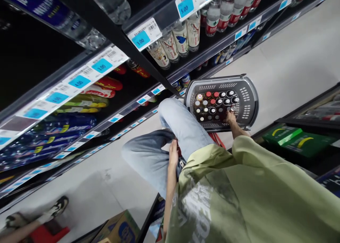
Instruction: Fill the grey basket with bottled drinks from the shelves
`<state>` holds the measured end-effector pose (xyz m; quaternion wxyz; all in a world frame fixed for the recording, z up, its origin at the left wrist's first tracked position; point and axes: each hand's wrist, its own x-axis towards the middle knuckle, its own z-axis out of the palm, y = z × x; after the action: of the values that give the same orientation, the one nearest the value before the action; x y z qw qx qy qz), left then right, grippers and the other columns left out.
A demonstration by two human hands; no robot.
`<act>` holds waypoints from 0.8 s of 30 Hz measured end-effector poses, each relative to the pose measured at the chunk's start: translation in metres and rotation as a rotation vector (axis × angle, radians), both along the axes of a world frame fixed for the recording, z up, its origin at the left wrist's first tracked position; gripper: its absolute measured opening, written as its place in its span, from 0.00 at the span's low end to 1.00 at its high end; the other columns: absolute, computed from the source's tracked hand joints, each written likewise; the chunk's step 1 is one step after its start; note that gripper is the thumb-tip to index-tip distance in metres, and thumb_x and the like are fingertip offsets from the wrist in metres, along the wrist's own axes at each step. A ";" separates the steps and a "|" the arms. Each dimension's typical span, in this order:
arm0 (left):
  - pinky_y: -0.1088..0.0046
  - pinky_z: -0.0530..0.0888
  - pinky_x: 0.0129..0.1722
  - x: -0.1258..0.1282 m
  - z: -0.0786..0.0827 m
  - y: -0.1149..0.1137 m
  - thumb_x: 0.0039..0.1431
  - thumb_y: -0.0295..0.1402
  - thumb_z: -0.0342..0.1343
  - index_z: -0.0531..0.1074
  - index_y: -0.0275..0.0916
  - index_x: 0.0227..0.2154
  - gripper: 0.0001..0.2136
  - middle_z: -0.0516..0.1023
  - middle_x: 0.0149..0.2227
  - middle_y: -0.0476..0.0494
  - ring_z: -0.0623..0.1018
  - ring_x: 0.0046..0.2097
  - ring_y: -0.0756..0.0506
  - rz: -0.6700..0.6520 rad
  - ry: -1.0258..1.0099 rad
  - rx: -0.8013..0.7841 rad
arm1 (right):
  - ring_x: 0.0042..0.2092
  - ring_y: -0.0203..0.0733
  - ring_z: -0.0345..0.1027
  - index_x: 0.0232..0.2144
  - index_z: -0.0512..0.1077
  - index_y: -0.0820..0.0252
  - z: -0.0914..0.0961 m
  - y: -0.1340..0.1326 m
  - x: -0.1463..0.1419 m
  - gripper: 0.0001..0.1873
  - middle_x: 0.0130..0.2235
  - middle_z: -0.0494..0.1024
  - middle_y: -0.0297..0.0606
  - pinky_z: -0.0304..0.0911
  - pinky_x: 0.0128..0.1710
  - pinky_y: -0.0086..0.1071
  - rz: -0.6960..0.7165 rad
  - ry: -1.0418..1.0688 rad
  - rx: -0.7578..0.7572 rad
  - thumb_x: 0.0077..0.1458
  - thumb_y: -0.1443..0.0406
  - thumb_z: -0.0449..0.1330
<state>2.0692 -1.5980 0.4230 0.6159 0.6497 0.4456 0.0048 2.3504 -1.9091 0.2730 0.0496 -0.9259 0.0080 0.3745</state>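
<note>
My right hand (230,117) reaches into a grey shopping basket (248,94) on the floor, and its fingers close over the top of a bottle (233,108) at the near edge. The basket holds several upright bottles with red, white and black caps (212,102). My left hand (174,151) lies flat against my light-blue jeans (183,126), fingers stretched out, holding nothing that I can see. I am crouched low in a green shirt (255,193).
Drink shelves (148,64) with blue price tags (140,39) run along the left; water bottles (180,38) stand above. Green cartons (292,137) sit on a low shelf at the right. Another person's sneakered foot (60,204), a red stool (50,233) and a cardboard box (119,229) lie bottom left.
</note>
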 end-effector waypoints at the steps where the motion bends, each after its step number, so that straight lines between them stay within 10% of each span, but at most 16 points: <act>1: 0.61 0.78 0.44 0.000 0.000 0.001 0.63 0.64 0.53 0.79 0.40 0.39 0.29 0.83 0.42 0.34 0.80 0.48 0.36 -0.017 0.016 0.009 | 0.50 0.48 0.76 0.61 0.67 0.71 -0.003 0.000 0.000 0.37 0.58 0.72 0.64 0.65 0.48 0.35 -0.010 0.005 -0.011 0.50 0.70 0.73; 14: 0.55 0.78 0.58 0.001 -0.002 0.004 0.64 0.57 0.57 0.81 0.45 0.39 0.20 0.84 0.43 0.38 0.82 0.53 0.35 -0.102 0.077 0.019 | 0.55 0.50 0.69 0.63 0.69 0.69 -0.029 0.005 0.003 0.30 0.60 0.73 0.57 0.62 0.57 0.35 0.035 0.125 0.068 0.57 0.74 0.60; 24: 0.61 0.63 0.71 0.000 -0.003 0.000 0.69 0.37 0.52 0.74 0.35 0.56 0.18 0.78 0.61 0.31 0.68 0.70 0.35 -0.228 0.569 -0.026 | 0.52 0.58 0.73 0.61 0.73 0.67 -0.053 0.003 0.007 0.25 0.53 0.79 0.61 0.64 0.56 0.46 -0.018 0.154 0.049 0.63 0.73 0.55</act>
<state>2.0691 -1.5981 0.4204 0.4711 0.6629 0.5243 -0.2524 2.3573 -1.9058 0.2204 0.0747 -0.8927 0.0112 0.4443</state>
